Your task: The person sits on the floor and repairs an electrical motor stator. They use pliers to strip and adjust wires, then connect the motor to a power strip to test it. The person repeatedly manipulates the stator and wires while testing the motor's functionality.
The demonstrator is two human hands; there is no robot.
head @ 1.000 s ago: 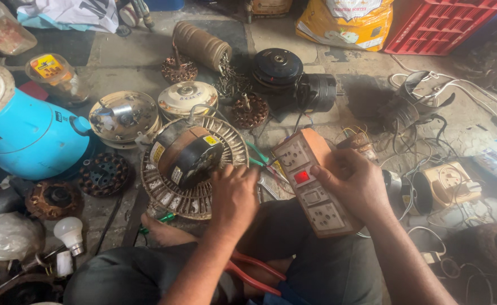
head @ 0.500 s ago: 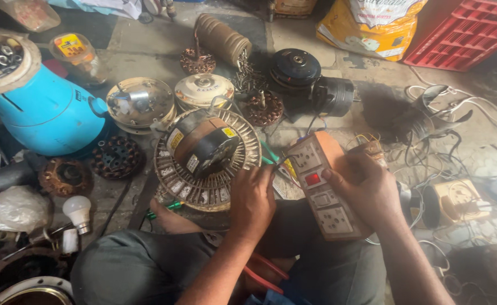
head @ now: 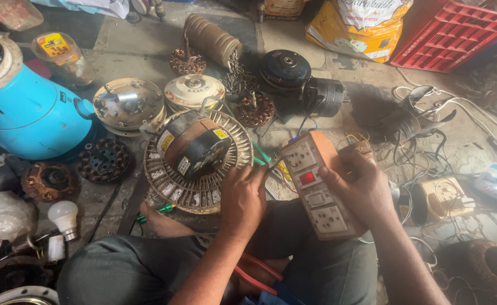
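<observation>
Hands at socket board and stator
Right hand (head: 367,189) grips board (head: 316,186); left hand (head: 242,195) (curled shut) touches stator (head: 194,164) rim.

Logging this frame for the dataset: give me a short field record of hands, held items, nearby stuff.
setting: cluttered workshop floor, person seated
left hand: at the rim of the round fan stator, fingers curled
right hand: holds the orange switch-and-socket board
board state: red switch faces up, wires run off its far end
lap: red-handled pliers
left side: blue gas cylinder, white bulb
far right: red crate
</observation>
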